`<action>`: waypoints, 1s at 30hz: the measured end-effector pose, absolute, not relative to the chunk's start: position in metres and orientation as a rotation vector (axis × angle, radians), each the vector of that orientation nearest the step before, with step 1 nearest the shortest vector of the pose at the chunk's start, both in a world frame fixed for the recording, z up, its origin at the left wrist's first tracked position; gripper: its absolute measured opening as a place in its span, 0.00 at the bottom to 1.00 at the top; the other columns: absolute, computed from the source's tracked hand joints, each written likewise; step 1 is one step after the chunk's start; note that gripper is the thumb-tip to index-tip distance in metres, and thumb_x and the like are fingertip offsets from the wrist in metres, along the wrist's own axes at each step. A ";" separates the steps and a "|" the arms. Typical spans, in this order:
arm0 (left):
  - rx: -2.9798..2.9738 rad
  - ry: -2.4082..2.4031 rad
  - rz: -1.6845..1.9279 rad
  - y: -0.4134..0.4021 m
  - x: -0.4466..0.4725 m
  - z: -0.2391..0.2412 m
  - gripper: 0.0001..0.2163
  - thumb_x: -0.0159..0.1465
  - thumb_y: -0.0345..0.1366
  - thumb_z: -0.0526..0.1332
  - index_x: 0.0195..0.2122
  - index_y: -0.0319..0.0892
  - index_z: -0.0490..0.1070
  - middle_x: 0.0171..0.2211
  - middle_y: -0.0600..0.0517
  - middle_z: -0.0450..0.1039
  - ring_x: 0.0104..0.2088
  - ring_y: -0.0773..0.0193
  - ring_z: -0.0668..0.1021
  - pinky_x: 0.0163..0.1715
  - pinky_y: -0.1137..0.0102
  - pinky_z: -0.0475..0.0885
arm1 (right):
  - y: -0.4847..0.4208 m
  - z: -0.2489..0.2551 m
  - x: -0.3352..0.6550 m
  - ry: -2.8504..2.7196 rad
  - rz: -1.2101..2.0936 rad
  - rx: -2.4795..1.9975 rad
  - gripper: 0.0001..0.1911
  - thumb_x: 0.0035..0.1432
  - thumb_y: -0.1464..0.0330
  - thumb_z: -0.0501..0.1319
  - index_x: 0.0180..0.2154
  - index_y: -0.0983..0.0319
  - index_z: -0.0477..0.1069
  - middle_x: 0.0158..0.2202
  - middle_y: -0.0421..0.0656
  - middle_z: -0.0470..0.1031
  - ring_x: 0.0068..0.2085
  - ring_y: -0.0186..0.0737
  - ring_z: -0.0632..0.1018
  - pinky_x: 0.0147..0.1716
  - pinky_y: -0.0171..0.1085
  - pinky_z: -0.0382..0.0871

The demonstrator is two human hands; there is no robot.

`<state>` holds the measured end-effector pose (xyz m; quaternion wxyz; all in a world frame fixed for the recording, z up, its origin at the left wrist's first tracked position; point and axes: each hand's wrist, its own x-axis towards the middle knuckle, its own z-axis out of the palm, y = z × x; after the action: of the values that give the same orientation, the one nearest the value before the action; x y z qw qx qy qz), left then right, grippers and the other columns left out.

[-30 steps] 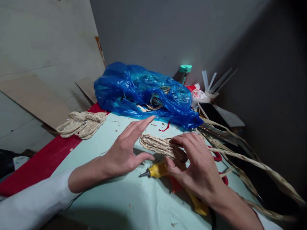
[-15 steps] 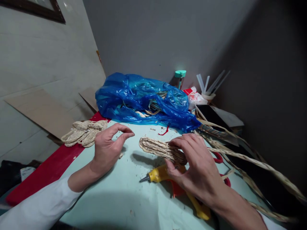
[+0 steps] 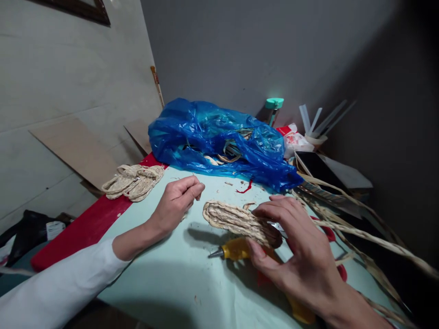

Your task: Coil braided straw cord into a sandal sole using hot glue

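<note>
My right hand (image 3: 297, 244) grips an oblong coil of braided straw cord (image 3: 236, 220) between thumb and fingers, raised above the table. One end of the coil, on the hand side, looks darker. My left hand (image 3: 181, 198) is closed beside the coil's free end, apart from it. Its thumb presses against the curled fingers; whatever might be between them is hidden. Under the coil lies a yellow glue gun (image 3: 235, 250), its nozzle pointing left and its body partly covered by my right hand. A braided cord (image 3: 370, 240) stretches off to the right from behind that hand.
A crumpled blue plastic bag (image 3: 219, 137) with straw strips lies at the back. Coiled straw pieces (image 3: 133, 182) rest on the red table edge (image 3: 78, 228) at left. Red scissor handles (image 3: 342, 273) and a dark tablet-like slab (image 3: 315, 169) are at right.
The view has turned slightly left. My left fingers have curled from a loose pinch into a tighter closed shape. The coil has shifted slightly in my right hand, whose fingers are a little wider.
</note>
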<state>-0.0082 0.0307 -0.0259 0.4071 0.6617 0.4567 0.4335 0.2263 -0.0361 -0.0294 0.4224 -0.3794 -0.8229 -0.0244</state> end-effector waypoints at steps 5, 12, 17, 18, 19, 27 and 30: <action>1.620 1.110 1.059 0.030 -0.007 -0.026 0.18 0.62 0.41 0.63 0.19 0.42 0.61 0.14 0.61 0.55 0.16 0.73 0.58 0.18 0.74 0.54 | -0.039 -0.026 0.223 -1.987 0.087 -1.033 0.14 0.56 0.74 0.62 0.44 0.61 0.65 0.39 0.43 0.70 0.42 0.39 0.72 0.41 0.39 0.67; 1.663 1.043 0.996 0.029 -0.004 -0.026 0.05 0.58 0.31 0.62 0.25 0.40 0.71 0.22 0.55 0.72 0.24 0.69 0.72 0.25 0.75 0.68 | -0.041 -0.023 0.224 -1.956 0.111 -1.087 0.15 0.54 0.74 0.62 0.44 0.60 0.66 0.40 0.42 0.71 0.40 0.36 0.73 0.36 0.35 0.67; 1.710 0.996 0.963 0.024 0.000 -0.024 0.04 0.58 0.26 0.62 0.27 0.39 0.74 0.25 0.55 0.76 0.27 0.69 0.76 0.29 0.76 0.72 | -0.041 -0.022 0.223 -1.938 0.125 -1.097 0.12 0.55 0.72 0.62 0.43 0.60 0.67 0.39 0.41 0.71 0.39 0.34 0.73 0.36 0.33 0.67; 1.701 0.982 0.971 0.025 0.000 -0.023 0.04 0.58 0.26 0.62 0.29 0.39 0.75 0.26 0.55 0.77 0.28 0.68 0.78 0.30 0.76 0.74 | -0.041 -0.021 0.222 -1.929 0.129 -1.105 0.12 0.55 0.72 0.62 0.42 0.61 0.67 0.38 0.41 0.71 0.38 0.34 0.73 0.35 0.33 0.68; 1.691 0.970 0.981 0.025 0.000 -0.023 0.05 0.58 0.25 0.62 0.31 0.40 0.76 0.29 0.54 0.79 0.30 0.67 0.80 0.32 0.75 0.75 | -0.041 -0.021 0.222 -1.924 0.135 -1.114 0.11 0.55 0.72 0.62 0.42 0.61 0.67 0.38 0.41 0.72 0.37 0.34 0.74 0.34 0.33 0.68; 1.511 0.786 1.008 0.027 0.004 -0.028 0.18 0.55 0.32 0.70 0.48 0.41 0.77 0.46 0.45 0.82 0.45 0.55 0.83 0.43 0.65 0.80 | -0.039 -0.021 0.224 -1.885 0.166 -1.159 0.10 0.55 0.72 0.62 0.41 0.61 0.67 0.36 0.42 0.72 0.34 0.36 0.74 0.30 0.34 0.69; 1.308 0.613 0.854 0.017 0.017 -0.030 0.30 0.50 0.27 0.72 0.56 0.42 0.72 0.47 0.44 0.82 0.47 0.52 0.83 0.46 0.64 0.80 | -0.039 -0.023 0.223 -1.886 0.169 -1.156 0.11 0.55 0.72 0.63 0.42 0.61 0.68 0.37 0.42 0.72 0.35 0.37 0.74 0.31 0.35 0.68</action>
<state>0.0167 0.0168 -0.0299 0.6681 0.5801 0.2718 0.3786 0.2230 -0.0391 -0.0230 0.4453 -0.4664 -0.7612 0.0682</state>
